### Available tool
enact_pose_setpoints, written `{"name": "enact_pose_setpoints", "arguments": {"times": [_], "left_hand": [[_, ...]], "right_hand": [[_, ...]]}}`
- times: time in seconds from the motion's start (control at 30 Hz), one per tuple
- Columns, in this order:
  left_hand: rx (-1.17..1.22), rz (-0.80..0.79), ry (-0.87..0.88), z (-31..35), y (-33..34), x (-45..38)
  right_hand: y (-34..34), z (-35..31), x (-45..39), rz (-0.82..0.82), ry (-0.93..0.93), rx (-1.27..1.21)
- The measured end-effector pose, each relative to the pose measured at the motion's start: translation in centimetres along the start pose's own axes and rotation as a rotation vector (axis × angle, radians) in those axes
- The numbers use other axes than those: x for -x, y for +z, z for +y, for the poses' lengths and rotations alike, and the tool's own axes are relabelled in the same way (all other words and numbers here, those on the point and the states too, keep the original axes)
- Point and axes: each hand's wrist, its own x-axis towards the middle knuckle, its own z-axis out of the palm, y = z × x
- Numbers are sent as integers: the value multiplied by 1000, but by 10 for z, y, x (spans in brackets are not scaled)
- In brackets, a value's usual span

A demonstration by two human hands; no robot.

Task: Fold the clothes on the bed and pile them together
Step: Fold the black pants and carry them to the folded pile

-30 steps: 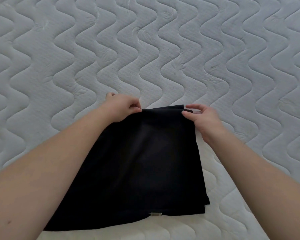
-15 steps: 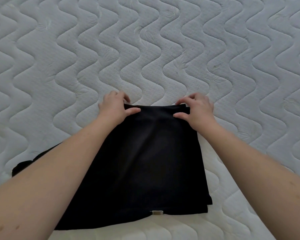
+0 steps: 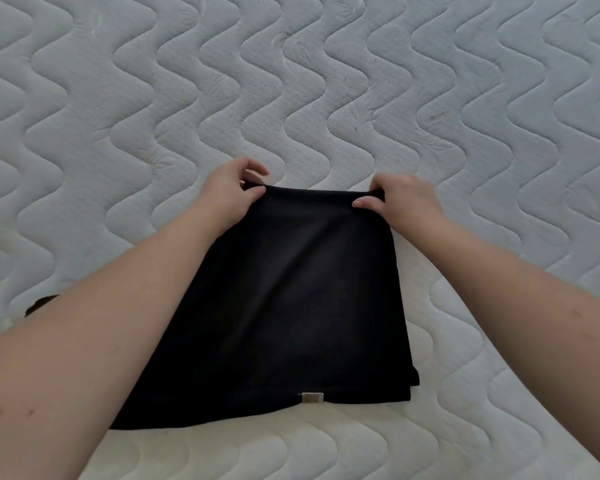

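Hidden: your left forearm (image 3: 94, 344) covered the left part of the black garment (image 3: 291, 306), so you could not see its left edge; only a small dark scrap (image 3: 40, 304) showed past the arm at the left of the frame, and whether it belonged to the same garment could not be told.
Cut off: both forearms ran out of the frame at the bottom corners; the bed (image 3: 291, 81) filled the frame to every edge.
Hard to make out: the cloth was so dark that its layers and folds barely read; the fingertips of both hands were tucked behind the far edge.
Left hand (image 3: 227, 195): it sat at the garment's far left corner, just above the centre of the frame, thumb lying on top of the cloth, fingers (image 3: 253, 166) curled over and behind the edge, pinching it.
Right hand (image 3: 404, 199): it sat at the far right corner, thumb pressed on top, fingers (image 3: 381, 183) curled round the edge, gripping it, with the edge bunched slightly under them.
Garment's place: it lay flat on the bed in the centre and lower centre of the frame, far edge stretched between your two hands, near edge towards the bottom.
Label (image 3: 312, 398): a small pale tag sat at the near edge, lower centre.
Count: two hands, one black garment in plain sight, one tag, one bed with wavy quilting.
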Motion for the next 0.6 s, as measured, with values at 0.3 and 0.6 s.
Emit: {"name": "enact_pose_setpoints", "arguments": {"times": [0.3, 0.6], "left_hand": [[-150, -71, -16, 11, -15, 21], [-278, 16, 296, -2, -16, 131]], "right_hand": [[-20, -2, 21, -18, -139, -255], [-6, 8, 106, 430, -685, 126]]}}
